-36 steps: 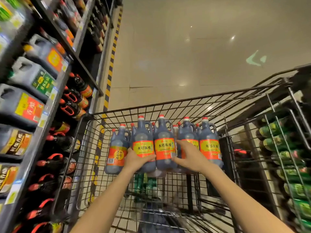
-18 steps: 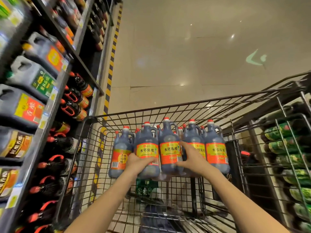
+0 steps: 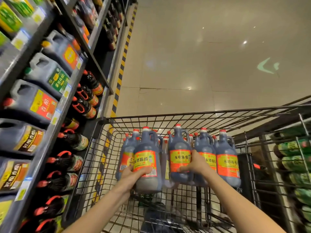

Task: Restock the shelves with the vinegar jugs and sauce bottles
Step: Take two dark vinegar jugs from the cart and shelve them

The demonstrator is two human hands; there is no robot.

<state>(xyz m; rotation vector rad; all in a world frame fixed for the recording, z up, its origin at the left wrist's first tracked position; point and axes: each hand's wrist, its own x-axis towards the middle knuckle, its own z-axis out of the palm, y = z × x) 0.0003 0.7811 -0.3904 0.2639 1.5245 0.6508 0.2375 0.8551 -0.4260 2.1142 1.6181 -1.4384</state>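
Several dark vinegar jugs with red caps and orange-yellow labels stand in a wire cart (image 3: 151, 118). My left hand (image 3: 133, 175) grips one vinegar jug (image 3: 148, 158) from below and holds it tilted toward me, apart from the row. My right hand (image 3: 196, 163) is wrapped around a second vinegar jug (image 3: 179, 155) that stands among the others (image 3: 227, 158). On the left, shelves (image 3: 55, 115) hold big dark jugs (image 3: 35, 101) and sauce bottles with red handles (image 3: 84, 105).
A yellow-black striped strip (image 3: 122, 61) runs along the shelf base on the tiled floor (image 3: 202, 56). To the right, a wire rack (image 3: 299, 148) holds green bottles (image 3: 292, 163). A black bar frames the cart's far rim.
My left hand has pulled its jug out of the row toward me and tilted it. The view has dropped slightly, so the cart sits lower in the frame.
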